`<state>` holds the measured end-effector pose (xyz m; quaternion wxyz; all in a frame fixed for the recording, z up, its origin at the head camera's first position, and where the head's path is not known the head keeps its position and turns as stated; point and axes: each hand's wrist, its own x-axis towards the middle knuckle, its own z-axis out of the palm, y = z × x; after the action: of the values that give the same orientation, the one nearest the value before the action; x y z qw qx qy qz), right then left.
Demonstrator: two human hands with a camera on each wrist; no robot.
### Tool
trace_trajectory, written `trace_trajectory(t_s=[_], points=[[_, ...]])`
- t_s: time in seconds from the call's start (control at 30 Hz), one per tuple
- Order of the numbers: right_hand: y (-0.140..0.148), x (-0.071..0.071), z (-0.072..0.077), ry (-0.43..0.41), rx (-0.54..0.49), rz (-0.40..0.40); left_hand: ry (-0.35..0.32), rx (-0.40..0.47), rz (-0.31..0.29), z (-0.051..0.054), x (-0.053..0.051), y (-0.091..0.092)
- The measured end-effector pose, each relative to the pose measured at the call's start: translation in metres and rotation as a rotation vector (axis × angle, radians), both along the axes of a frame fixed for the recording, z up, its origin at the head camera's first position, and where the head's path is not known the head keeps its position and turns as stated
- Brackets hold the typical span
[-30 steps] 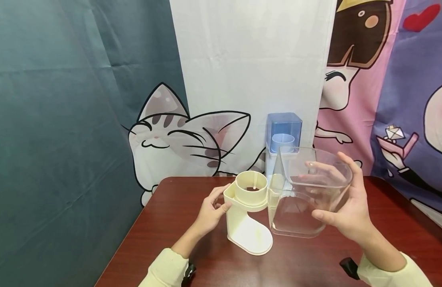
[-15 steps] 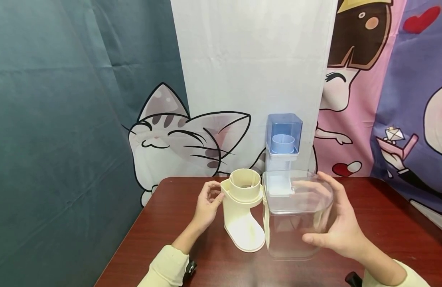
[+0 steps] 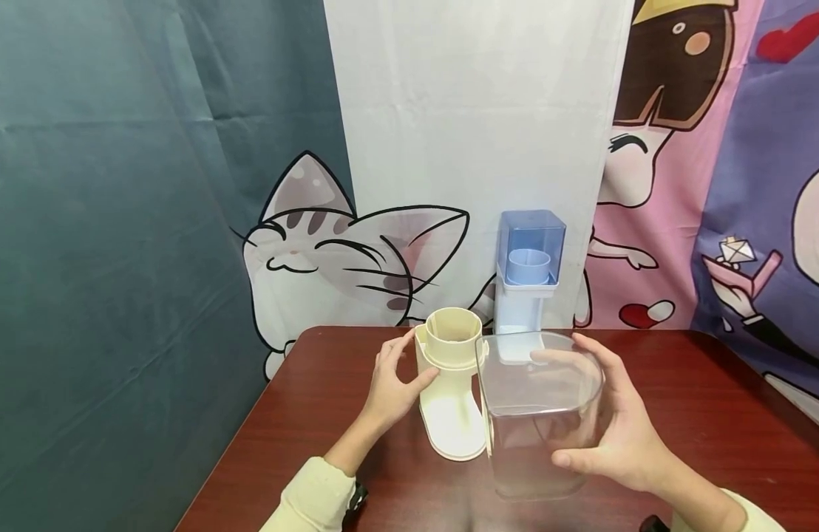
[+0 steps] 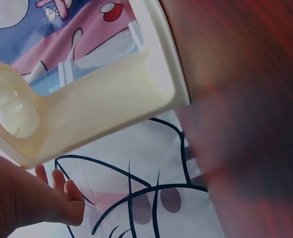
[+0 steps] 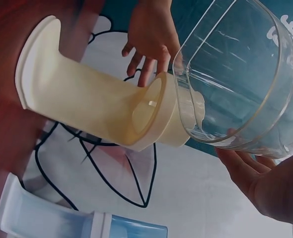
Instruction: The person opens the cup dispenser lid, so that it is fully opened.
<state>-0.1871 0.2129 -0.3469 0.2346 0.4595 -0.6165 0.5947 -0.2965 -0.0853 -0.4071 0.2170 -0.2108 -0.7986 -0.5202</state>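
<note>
A cream plastic stand point(image 3: 452, 417) with a round collar point(image 3: 454, 338) on top stands upright on the table. My left hand point(image 3: 391, 384) reaches around its upper left side, the thumb near the collar's front and the fingers toward the back. In the left wrist view, several fingers of that hand are relaxed and apart from the stand point(image 4: 107, 99). My right hand point(image 3: 619, 425) holds a clear plastic container point(image 3: 539, 414) by its right side, thumb in front and fingers behind. The container is right beside the stand, overlapping its edge in the head view; whether they touch I cannot tell.
Behind the container stands a similar dispenser point(image 3: 531, 258) with a blue see-through top over a pale stand. A reddish-brown table point(image 3: 316, 414) lies under everything. Cartoon-printed curtains point(image 3: 330, 251) hang behind and at the sides.
The clear container has come down and left, closer in front of me, and its tilt has changed. My left hand has spread wider around the stand's top, and the stand has turned slightly.
</note>
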Motion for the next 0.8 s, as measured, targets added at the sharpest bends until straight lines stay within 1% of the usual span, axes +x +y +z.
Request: trace_trajectory(t_s=[0.1,0.23,0.4,0.53,0.67,0.77,0.8], points=[[0.000,0.002,-0.002,0.000,0.003,-0.007,-0.022,-0.001,-0.010,0.000,0.001,0.003],[0.000,0.003,-0.005,-0.021,0.003,-0.002,-0.003,0.015,-0.008,-0.001,0.000,0.008],[0.000,0.004,-0.010,-0.065,0.021,0.015,0.017,0.044,-0.001,-0.005,0.000,0.011],[-0.002,0.003,-0.013,-0.081,0.044,0.003,0.013,0.048,0.022,-0.007,0.000,0.012],[-0.004,0.002,-0.015,-0.100,0.068,-0.036,0.007,0.054,0.032,-0.006,0.000,0.014],[-0.005,0.001,-0.015,-0.114,0.080,-0.064,0.031,0.065,0.042,-0.005,-0.001,0.016],[-0.006,0.000,-0.015,-0.116,0.079,-0.063,0.049,0.073,0.048,-0.004,-0.002,0.017]])
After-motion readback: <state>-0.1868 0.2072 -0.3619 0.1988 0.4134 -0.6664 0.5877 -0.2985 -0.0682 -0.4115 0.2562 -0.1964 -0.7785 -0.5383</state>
